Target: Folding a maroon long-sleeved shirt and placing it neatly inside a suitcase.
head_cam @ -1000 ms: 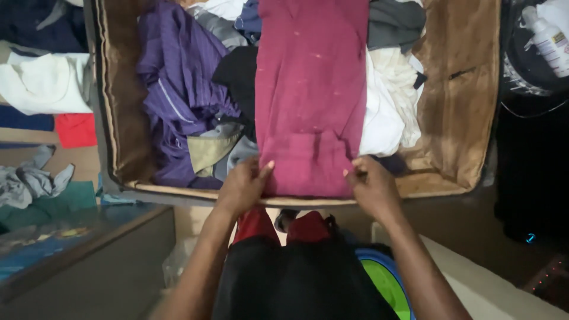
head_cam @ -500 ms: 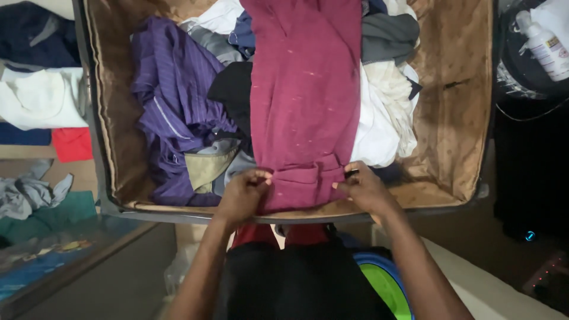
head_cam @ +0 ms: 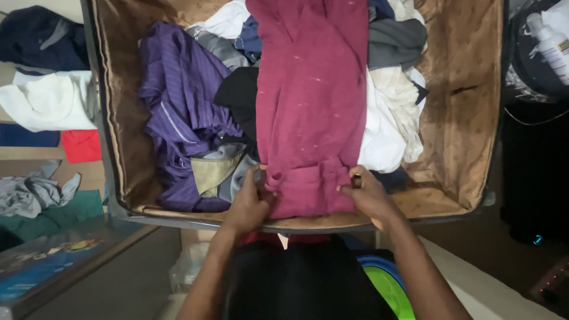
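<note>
A long maroon garment [head_cam: 311,101] lies lengthwise over a pile of clothes in an open suitcase [head_cam: 456,118] with tan lining. Its near end is rolled up into a fold. My left hand [head_cam: 249,201] grips the left side of that fold, and my right hand [head_cam: 364,192] pinches its right side. Both hands sit just inside the suitcase's near edge.
A purple striped shirt [head_cam: 178,101], black, white and grey clothes fill the suitcase. Folded clothes [head_cam: 47,101] are stacked on shelves at the left. A white bottle [head_cam: 551,44] stands at the upper right. A blue and green tub [head_cam: 385,284] sits below by my lap.
The near end of the maroon garment has been rolled away from me into a thicker fold. Both hands have stayed gripping its sides; the view shifted slightly.
</note>
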